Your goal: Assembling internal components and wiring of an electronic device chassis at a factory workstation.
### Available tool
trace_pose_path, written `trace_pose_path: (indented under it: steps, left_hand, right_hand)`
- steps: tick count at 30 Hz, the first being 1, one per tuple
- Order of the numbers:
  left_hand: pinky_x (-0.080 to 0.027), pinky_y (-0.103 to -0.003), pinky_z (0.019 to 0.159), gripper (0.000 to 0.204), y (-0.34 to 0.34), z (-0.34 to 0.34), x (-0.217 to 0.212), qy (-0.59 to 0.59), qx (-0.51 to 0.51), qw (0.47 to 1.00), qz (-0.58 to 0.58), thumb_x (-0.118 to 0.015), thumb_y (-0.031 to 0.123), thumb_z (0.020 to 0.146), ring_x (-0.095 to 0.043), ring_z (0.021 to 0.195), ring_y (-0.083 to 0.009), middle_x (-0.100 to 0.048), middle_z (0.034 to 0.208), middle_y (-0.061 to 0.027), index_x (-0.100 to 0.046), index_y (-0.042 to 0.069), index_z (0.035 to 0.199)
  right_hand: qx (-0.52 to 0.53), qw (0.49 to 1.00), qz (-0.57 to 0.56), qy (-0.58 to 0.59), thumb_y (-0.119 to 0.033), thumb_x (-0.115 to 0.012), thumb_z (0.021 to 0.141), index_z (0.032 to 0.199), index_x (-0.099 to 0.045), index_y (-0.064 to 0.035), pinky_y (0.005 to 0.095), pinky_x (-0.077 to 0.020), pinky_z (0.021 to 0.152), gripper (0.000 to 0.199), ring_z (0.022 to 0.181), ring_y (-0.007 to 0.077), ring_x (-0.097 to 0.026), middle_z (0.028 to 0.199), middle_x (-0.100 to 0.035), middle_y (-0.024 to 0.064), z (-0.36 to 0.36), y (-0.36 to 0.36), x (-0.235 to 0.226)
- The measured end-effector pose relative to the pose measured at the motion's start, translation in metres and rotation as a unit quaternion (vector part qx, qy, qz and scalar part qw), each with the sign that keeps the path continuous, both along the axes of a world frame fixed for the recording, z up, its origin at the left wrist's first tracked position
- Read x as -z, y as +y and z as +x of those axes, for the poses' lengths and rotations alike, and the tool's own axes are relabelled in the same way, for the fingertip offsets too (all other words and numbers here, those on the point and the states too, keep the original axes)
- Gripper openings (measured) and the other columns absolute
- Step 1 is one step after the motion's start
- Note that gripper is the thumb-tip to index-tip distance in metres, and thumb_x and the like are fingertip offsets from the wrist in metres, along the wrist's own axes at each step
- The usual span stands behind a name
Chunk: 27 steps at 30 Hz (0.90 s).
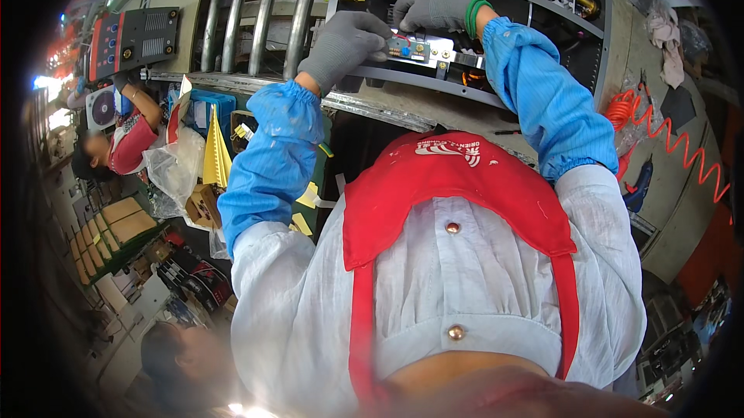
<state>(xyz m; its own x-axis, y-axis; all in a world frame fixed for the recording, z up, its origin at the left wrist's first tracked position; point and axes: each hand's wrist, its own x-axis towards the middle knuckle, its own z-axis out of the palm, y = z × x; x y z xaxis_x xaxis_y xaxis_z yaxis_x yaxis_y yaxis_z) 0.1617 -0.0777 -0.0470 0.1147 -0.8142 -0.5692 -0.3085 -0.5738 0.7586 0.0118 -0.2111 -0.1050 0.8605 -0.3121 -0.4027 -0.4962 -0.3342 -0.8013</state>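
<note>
A dark grey open metal housing [474,93] lies before me at the top of the head view. Inside it a small circuit board [408,48] with blue parts sits beside a pale metal bracket [442,50]. My left hand [345,47], in a grey knit glove, is closed at the board's left end. Its fingertips hide whatever they grip. Above the board is my right hand [435,8], gloved alike with a green band at the wrist. Its fingers are bent and pressed together, their tips close to a short red wire; what they hold is too small to make out.
Steel rollers [266,11] run left of the housing. A red-and-black machine [138,42] stands beyond them. On the right are a coiled red hose [653,127], a blue-handled tool [638,187] and a rag [665,42]. Another person [132,139] is at the left.
</note>
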Motion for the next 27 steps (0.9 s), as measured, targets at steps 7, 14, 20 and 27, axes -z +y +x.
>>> trace_pose_path:
  steps: [7, 14, 20, 27]
  left_hand:
    - [-0.051, -0.021, 0.06, 0.036, -0.008, -0.012, 0.011, -0.111, 0.026, 0.993, -0.003, -0.071, 0.005, 0.08, -0.06, 0.07, -0.009, -0.066, 0.092, -0.0096, -0.058, -0.004, 0.113]
    - [-0.051, -0.023, 0.061, 0.034, -0.012, -0.013, 0.017, -0.151, 0.033, 0.988, 0.001, -0.073, 0.01, 0.078, -0.061, 0.069, -0.0106, -0.066, 0.087, -0.0086, -0.061, -0.002, 0.107]
    - [-0.052, -0.021, 0.061, 0.029, -0.015, -0.015, 0.016, -0.188, 0.075, 0.979, 0.025, -0.073, 0.01, 0.079, -0.061, 0.07, -0.0095, -0.065, 0.088, -0.0078, -0.062, -0.003, 0.103]
    - [-0.057, -0.022, 0.062, 0.024, -0.015, -0.012, 0.01, -0.058, -0.004, 0.995, 0.085, -0.071, 0.008, 0.082, -0.064, 0.07, -0.0116, -0.065, 0.089, -0.01, -0.063, -0.004, 0.101]
  right_hand:
    - [0.004, 1.0, -0.017, -0.015, -0.015, -0.064, 0.074, 0.096, -0.072, -0.0023, 0.0322, -0.048, 0.071, 0.027, 0.071, 0.0179, -0.06, 0.083, -0.068, 0.0098, 0.001, 0.0, 0.006]
    - [-0.013, 0.999, -0.033, -0.026, -0.015, -0.064, 0.072, 0.095, -0.072, -0.0019, 0.033, -0.0484, 0.069, 0.027, 0.07, 0.0195, -0.06, 0.082, -0.068, 0.0099, 0.001, -0.003, 0.01]
    - [-0.003, 0.999, -0.031, -0.028, -0.013, -0.064, 0.073, 0.094, -0.071, -0.0011, 0.0333, -0.0492, 0.069, 0.025, 0.071, 0.0199, -0.061, 0.081, -0.068, 0.0107, -0.003, -0.001, 0.001]
    - [-0.045, 0.997, -0.066, -0.008, -0.011, -0.065, 0.073, 0.096, -0.072, -0.0018, 0.0346, -0.0501, 0.067, 0.025, 0.069, 0.0213, -0.063, 0.08, -0.068, 0.0116, 0.009, 0.0, 0.004]
